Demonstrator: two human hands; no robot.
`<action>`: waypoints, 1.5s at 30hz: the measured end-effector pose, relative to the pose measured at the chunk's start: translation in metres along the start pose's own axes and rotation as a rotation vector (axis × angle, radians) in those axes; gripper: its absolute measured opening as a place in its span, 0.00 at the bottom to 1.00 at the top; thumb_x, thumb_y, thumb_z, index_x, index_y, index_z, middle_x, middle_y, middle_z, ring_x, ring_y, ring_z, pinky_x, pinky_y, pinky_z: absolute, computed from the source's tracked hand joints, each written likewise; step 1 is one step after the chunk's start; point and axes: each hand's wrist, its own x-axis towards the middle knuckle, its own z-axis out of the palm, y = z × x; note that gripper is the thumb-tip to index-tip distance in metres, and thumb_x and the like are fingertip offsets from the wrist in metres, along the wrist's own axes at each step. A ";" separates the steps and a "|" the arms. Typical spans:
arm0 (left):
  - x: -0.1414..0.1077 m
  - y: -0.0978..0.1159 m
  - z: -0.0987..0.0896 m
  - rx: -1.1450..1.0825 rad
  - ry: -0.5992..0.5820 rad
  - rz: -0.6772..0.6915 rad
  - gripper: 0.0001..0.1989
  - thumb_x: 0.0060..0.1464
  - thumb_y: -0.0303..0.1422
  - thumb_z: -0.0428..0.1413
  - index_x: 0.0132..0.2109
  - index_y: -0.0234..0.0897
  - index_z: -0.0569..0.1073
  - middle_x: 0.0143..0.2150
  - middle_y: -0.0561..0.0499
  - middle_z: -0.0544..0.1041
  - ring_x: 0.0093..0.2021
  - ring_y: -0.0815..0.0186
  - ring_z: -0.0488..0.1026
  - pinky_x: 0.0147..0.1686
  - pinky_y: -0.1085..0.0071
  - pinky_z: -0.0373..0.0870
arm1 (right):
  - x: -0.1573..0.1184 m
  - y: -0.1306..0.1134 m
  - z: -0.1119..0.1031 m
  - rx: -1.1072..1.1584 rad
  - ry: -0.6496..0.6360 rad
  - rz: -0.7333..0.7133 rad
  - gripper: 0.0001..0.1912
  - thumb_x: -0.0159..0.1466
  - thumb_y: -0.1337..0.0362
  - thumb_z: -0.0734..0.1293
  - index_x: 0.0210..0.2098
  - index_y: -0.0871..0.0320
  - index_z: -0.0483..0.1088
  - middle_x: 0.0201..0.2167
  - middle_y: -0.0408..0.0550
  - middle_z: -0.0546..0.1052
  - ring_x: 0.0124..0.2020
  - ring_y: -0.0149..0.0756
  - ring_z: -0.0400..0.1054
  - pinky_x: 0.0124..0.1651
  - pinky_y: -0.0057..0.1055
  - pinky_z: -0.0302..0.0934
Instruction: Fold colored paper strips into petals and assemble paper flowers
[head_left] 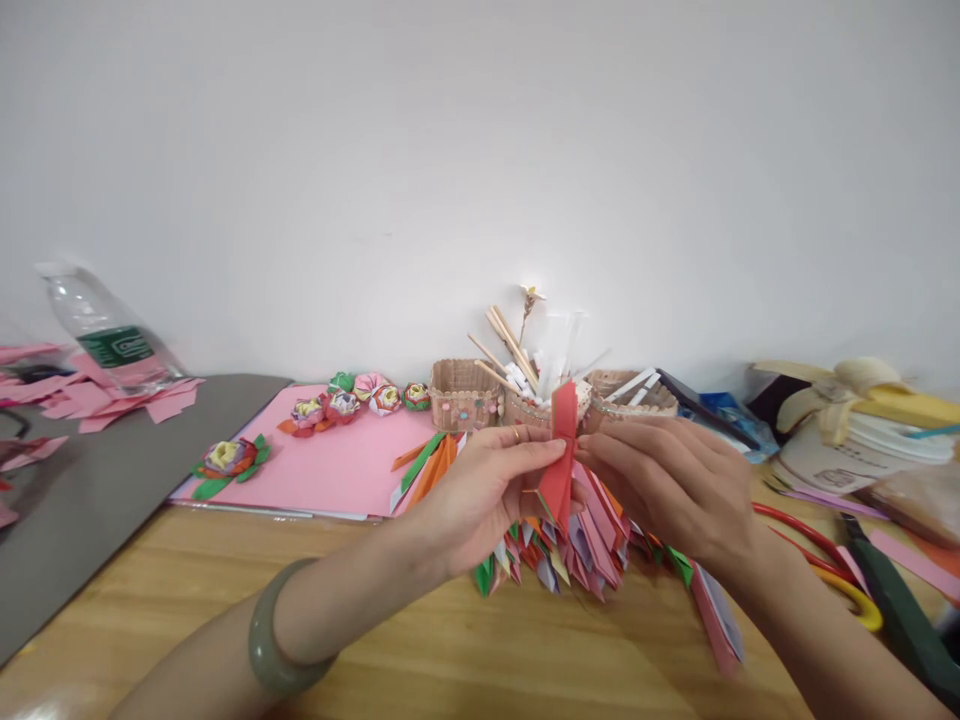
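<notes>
Paper, red and folded, stands nearly upright between the two hands at the centre of the view, clear of the table. The left hand is clamped on it, thumb across the near face close to its narrow middle. The right hand comes in from 3 o'clock, its fingertips drawn together at the paper's edge.

The step in hand looks like shaping or fastening that narrow middle, where both ends spread away. The next move, I judge, calls for a steady left pinch, so that the folds do not slip, and small, exact work from the right fingertips.

From the paper, a pile of folded pieces lies toward 6 o'clock, the baskets toward 11 to 1, and a finished-looking flower at 9.

Whether the right fingertips pinch the paper itself or some thread or wire, I cannot tell; the back of that hand covers them. The left fingers behind the paper are mostly hidden. Both hands screen part of the pile, so its extent is unclear. Toward 4 o'clock, the yellow handle shows without blades, and a dark tool is cut off by the frame.
</notes>
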 end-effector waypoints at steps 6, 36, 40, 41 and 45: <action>0.000 0.007 -0.001 0.068 0.026 0.095 0.04 0.50 0.25 0.53 0.32 0.28 0.72 0.26 0.50 0.73 0.26 0.74 0.70 0.29 0.76 0.69 | 0.011 -0.005 -0.002 0.297 0.000 0.453 0.09 0.58 0.71 0.64 0.38 0.56 0.64 0.25 0.43 0.74 0.24 0.30 0.68 0.27 0.27 0.62; 0.004 0.013 -0.005 0.267 0.086 0.242 0.04 0.45 0.28 0.58 0.31 0.31 0.72 0.24 0.55 0.71 0.23 0.77 0.66 0.26 0.78 0.63 | 0.018 0.013 -0.027 0.991 -0.317 1.006 0.10 0.61 0.60 0.63 0.37 0.57 0.73 0.18 0.41 0.71 0.15 0.25 0.59 0.14 0.22 0.49; 0.003 0.012 -0.007 0.377 0.047 0.314 0.05 0.46 0.30 0.58 0.33 0.33 0.71 0.26 0.55 0.71 0.25 0.75 0.67 0.30 0.76 0.63 | 0.023 0.004 -0.028 0.929 -0.449 1.003 0.18 0.61 0.54 0.61 0.25 0.58 0.73 0.13 0.39 0.64 0.14 0.24 0.54 0.14 0.22 0.46; 0.003 0.012 -0.007 0.409 0.044 0.344 0.05 0.47 0.30 0.58 0.33 0.33 0.71 0.27 0.54 0.72 0.27 0.75 0.67 0.31 0.76 0.63 | 0.025 0.002 -0.029 0.885 -0.460 0.973 0.19 0.61 0.53 0.60 0.23 0.58 0.73 0.14 0.40 0.66 0.15 0.25 0.56 0.15 0.23 0.48; 0.002 0.011 -0.006 0.561 0.041 0.482 0.03 0.48 0.29 0.57 0.31 0.34 0.69 0.30 0.53 0.71 0.31 0.72 0.68 0.33 0.76 0.64 | 0.030 -0.004 -0.031 0.853 -0.445 0.878 0.17 0.62 0.56 0.60 0.25 0.56 0.74 0.23 0.44 0.75 0.25 0.33 0.67 0.23 0.26 0.60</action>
